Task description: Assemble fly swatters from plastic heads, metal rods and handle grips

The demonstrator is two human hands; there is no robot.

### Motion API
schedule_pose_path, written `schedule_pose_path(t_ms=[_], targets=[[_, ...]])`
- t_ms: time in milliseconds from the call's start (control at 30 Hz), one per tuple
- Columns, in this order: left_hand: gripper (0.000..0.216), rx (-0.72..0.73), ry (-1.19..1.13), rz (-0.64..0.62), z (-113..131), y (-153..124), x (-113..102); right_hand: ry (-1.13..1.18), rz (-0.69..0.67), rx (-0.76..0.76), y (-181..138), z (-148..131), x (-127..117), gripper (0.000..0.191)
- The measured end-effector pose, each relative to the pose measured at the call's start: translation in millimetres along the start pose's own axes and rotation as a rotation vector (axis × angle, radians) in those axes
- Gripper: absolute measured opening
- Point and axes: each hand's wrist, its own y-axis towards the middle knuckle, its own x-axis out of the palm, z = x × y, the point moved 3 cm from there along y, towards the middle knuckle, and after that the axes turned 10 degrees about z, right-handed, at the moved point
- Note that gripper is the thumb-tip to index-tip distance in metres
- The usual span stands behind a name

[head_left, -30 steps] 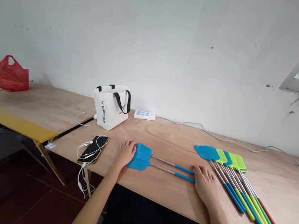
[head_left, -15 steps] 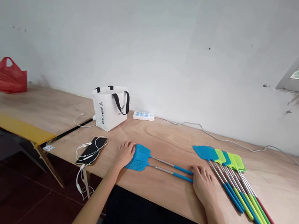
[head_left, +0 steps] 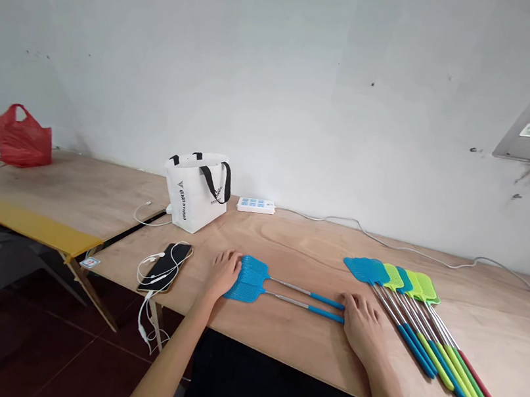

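Note:
Two blue fly swatters lie side by side on the table before me, their heads overlapping at the left and their handles pointing right. My left hand lies flat beside the heads, at their left edge, fingers stretched out. At the handle ends rests my right hand, laid on the wood with its fingers spread loosely. Neither hand grips anything. Further right, a fanned row of several fly swatters in blue, yellow-green, green and red overlaps on the table, handles toward me.
A white tote bag stands at the back, beside a white power strip whose cable runs along the wall. A phone with white earphones lies left of my arm. A red plastic bag sits on the adjoining table.
The view has shifted very slightly, so everything appears a little further right. My hands and the fly swatters keep the same places on the table.

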Motion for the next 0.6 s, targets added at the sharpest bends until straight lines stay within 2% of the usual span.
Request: schedule_pose_path(t_ms=[600], targets=[[0.033, 0.012, -0.003, 0.003, 0.8, -1.2, -2.4, 0.001, 0.04, -0.016, -0.8, 1.9, 2.6, 0.034]])
